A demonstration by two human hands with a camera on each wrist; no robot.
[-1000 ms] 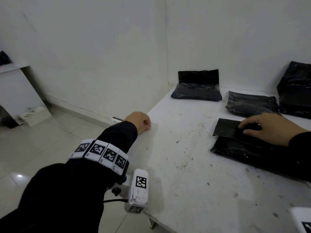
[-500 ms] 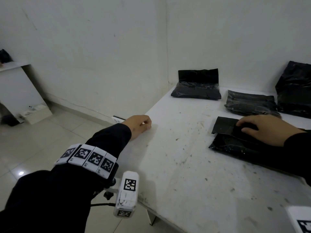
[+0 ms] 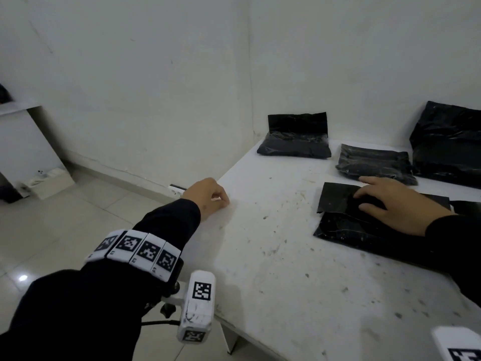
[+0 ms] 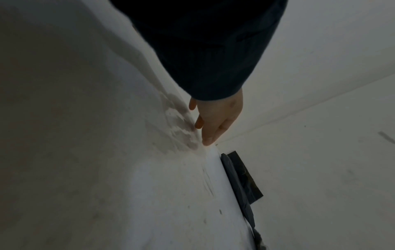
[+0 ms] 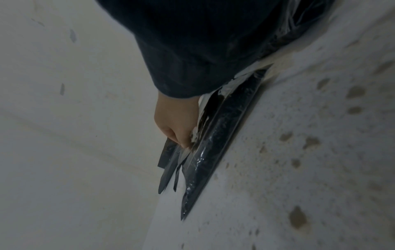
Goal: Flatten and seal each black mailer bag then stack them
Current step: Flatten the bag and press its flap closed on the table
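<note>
Flatly, the right hand's fingers are pressed on the folded flap of the near mailer bag, nothing pinched; the left hand, loosely curled and empty, rests at the worktop edge. Thin, slippery film is judged best held by its flap corners.

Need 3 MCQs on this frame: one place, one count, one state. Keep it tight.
1. Where does the left hand rest?
A on a mailer
B at the table's left edge
C on the floor

2. How many black mailer bags lie apart from the one under the right hand?
A one
B three
C six

3. The flap of the near mailer is:
A pressed under the right hand
B torn off
C standing upright

B: it sits on the bare table edge.
B: corner mailer, middle mailer, right mailer.
A: the fingers lie across it.
</note>
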